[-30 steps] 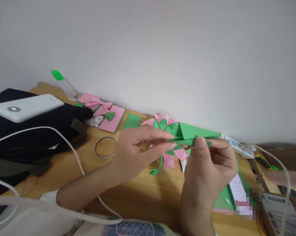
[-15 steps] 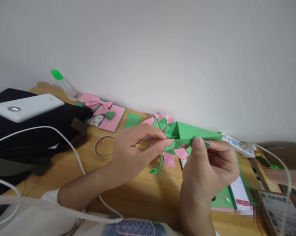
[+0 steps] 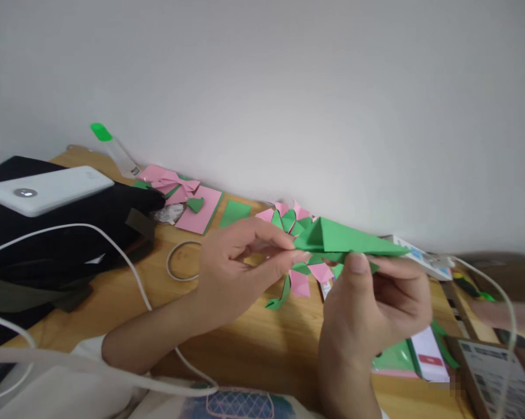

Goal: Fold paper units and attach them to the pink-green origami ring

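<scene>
Between my two hands a folded piece of green paper [image 3: 353, 237] is held in the air above the table, its long point aimed to the right. My left hand [image 3: 245, 273] pinches its left end between thumb and forefinger. Lower and to the right, my right hand [image 3: 371, 314] grips the bottom edge with the thumb in front and the fingers behind. Behind the paper, several pink and green folded paper pieces [image 3: 300, 283] lie on the wooden table [image 3: 245, 343], partly covered by my hands and the paper.
To the left, a white power bank [image 3: 53, 189] rests on a black bag [image 3: 100, 215], and a white cable [image 3: 129, 265] runs across the table. A roll of tape [image 3: 172, 262], pink paper sheets [image 3: 201, 209] and a green sheet [image 3: 235, 213] lie further back. A phone [image 3: 428, 352] is at right.
The folded green paper and my right hand have shifted slightly right and down. The raised flap's crease has tilted a little. My left hand keeps its pinch almost in place.
</scene>
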Motion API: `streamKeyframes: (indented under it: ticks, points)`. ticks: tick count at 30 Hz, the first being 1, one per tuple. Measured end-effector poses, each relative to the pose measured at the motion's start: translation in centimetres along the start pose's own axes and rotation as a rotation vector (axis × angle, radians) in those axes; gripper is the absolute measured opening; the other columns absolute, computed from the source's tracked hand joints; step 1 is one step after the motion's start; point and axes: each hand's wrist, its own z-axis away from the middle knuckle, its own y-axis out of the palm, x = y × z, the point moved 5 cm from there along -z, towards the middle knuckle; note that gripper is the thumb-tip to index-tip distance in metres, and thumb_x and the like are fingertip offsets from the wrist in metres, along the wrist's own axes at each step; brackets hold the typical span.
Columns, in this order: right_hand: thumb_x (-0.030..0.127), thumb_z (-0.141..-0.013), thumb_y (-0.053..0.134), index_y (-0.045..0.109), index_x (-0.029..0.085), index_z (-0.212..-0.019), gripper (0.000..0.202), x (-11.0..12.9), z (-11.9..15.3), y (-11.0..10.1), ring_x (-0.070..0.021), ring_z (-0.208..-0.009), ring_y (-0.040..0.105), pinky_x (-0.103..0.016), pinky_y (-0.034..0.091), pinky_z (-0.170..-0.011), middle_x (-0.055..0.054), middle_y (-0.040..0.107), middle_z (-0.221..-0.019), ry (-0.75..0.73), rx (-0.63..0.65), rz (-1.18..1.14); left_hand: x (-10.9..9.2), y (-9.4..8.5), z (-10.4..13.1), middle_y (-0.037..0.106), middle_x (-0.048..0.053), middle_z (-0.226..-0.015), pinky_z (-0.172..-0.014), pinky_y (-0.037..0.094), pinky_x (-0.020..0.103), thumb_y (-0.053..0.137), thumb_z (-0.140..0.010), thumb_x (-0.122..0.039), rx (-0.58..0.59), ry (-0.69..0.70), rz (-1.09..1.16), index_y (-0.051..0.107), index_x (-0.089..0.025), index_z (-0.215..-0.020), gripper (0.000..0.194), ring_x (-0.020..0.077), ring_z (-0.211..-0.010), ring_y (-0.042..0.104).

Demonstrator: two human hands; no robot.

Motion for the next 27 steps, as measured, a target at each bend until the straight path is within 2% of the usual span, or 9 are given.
streamKeyframes:
  ticks: [2,4,6,8,10,13,19,24,27]
  points:
    - [0.026,-0.071,0.083,0.067,0.021,-0.074,0.017,0.2,0.1,0.0,-0.0097,-0.055,0.057,-0.023,0.046,-0.046,0.004,0.061,-0.063,-0.038,-0.018,-0.005,0.5,0.4,0.1,0.072,-0.004,-0.074,-0.060,0.057,0.029,0.082,-0.067,-0.023,0.011,-0.104,0.129,0.062,-0.026,-0.086,0.028,0.0166,-0.066,0.071]
    - [0.027,-0.072,0.082,0.067,0.022,-0.074,0.016,0.5,0.1,0.0,-0.0089,-0.054,0.057,-0.023,0.046,-0.046,0.004,0.061,-0.063,-0.084,-0.027,-0.022,1.0,0.9,0.1,0.074,-0.003,-0.078,-0.065,0.059,0.029,0.085,-0.062,-0.020,0.069,-0.205,0.254,0.063,-0.025,-0.092,0.037,0.0170,-0.068,0.073]
    - [0.026,-0.074,0.081,0.068,0.022,-0.077,0.014,0.8,0.2,0.0,-0.0088,-0.054,0.058,-0.023,0.049,-0.049,0.004,0.062,-0.065,-0.114,-0.012,-0.045,1.0,1.4,0.1,0.075,-0.001,-0.076,-0.063,0.059,0.028,0.084,-0.063,-0.021,0.145,-0.251,0.315,0.066,-0.022,-0.083,0.028,0.0170,-0.067,0.072]
    - [0.024,-0.074,0.081,0.069,0.023,-0.079,0.013,1.0,0.2,0.0,-0.0094,-0.056,0.060,-0.024,0.051,-0.051,0.004,0.064,-0.067,-0.128,0.024,-0.056,0.8,1.5,0.0,0.073,-0.001,-0.067,-0.056,0.056,0.027,0.081,-0.066,-0.024,0.187,-0.249,0.277,0.066,-0.020,-0.069,0.016,0.0163,-0.062,0.069]
    - [0.024,-0.074,0.081,0.069,0.024,-0.079,0.013,1.0,0.2,0.0,-0.0109,-0.058,0.062,-0.026,0.052,-0.053,0.004,0.064,-0.067,-0.130,0.054,-0.052,0.6,1.3,0.0,0.068,-0.001,-0.058,-0.050,0.051,0.026,0.079,-0.069,-0.027,0.207,-0.240,0.197,0.069,-0.020,-0.062,0.014,0.0154,-0.057,0.064]
    - [0.025,-0.073,0.081,0.069,0.024,-0.079,0.014,0.9,0.2,-0.2,-0.0120,-0.062,0.062,-0.027,0.053,-0.057,0.004,0.063,-0.067,-0.116,0.054,-0.059,0.2,1.0,0.0,0.065,-0.002,-0.054,-0.046,0.046,0.025,0.079,-0.069,-0.028,0.207,-0.252,0.144,0.074,-0.023,-0.064,0.009,0.0144,-0.054,0.059]
    - [0.024,-0.074,0.081,0.067,0.024,-0.080,0.015,0.6,0.1,-0.3,-0.0113,-0.060,0.061,-0.026,0.053,-0.056,0.004,0.063,-0.068,-0.088,0.053,-0.094,-0.1,0.8,0.2,0.061,-0.002,-0.050,-0.043,0.042,0.023,0.077,-0.071,-0.031,0.205,-0.250,0.127,0.075,-0.023,-0.062,0.012,0.0132,-0.051,0.056]
    - [0.019,-0.071,0.082,0.067,0.020,-0.080,0.018,0.6,0.0,-0.5,-0.0081,-0.055,0.058,-0.022,0.050,-0.051,0.006,0.062,-0.068,-0.167,0.037,-0.105,-0.2,0.6,0.2,0.064,-0.002,-0.052,-0.046,0.043,0.022,0.075,-0.074,-0.032,0.222,-0.243,0.079,0.078,-0.024,-0.067,0.010,0.0124,-0.054,0.059]
    - [0.019,-0.072,0.082,0.067,0.020,-0.080,0.017,0.6,0.0,-0.6,-0.0075,-0.056,0.058,-0.022,0.049,-0.052,0.006,0.062,-0.069,-0.135,0.025,-0.116,-0.1,0.6,0.1,0.067,-0.001,-0.055,-0.048,0.046,0.022,0.074,-0.076,-0.031,0.227,-0.256,0.084,0.079,-0.024,-0.068,0.011,0.0128,-0.056,0.061]
